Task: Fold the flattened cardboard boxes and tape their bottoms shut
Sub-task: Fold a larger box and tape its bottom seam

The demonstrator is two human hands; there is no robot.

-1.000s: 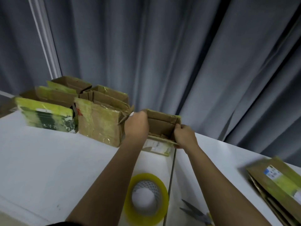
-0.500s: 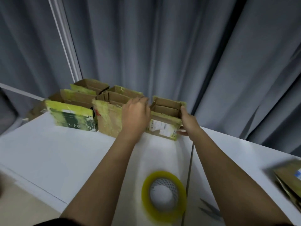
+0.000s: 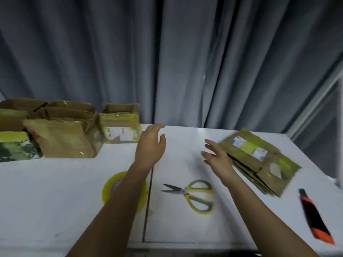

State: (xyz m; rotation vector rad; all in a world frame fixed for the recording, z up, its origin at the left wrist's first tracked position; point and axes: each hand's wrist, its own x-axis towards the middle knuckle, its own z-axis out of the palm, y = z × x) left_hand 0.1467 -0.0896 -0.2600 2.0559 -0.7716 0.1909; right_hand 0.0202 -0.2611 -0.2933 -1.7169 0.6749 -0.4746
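Note:
A stack of flattened cardboard boxes (image 3: 259, 160) with yellow tape and white labels lies at the right of the white table (image 3: 55, 191). My right hand (image 3: 217, 158) hovers open just left of that stack, fingers spread, holding nothing. My left hand (image 3: 151, 145) is open above the table's middle, to the right of a small folded box (image 3: 119, 129) that stands upright. Several more folded boxes (image 3: 61, 138) stand in a row at the back left. A yellow tape roll (image 3: 111, 186) lies under my left forearm, partly hidden.
Yellow-handled scissors (image 3: 194, 195) lie on the table between my arms. A red and black utility knife (image 3: 315, 217) lies near the right front edge. Grey curtains (image 3: 185, 62) hang behind the table. A seam runs across the tabletop below my left arm.
Both hands have let go of the small folded box, which now stands beside the row. The hands have drawn back to the right, and the view has swung right toward the flattened stack.

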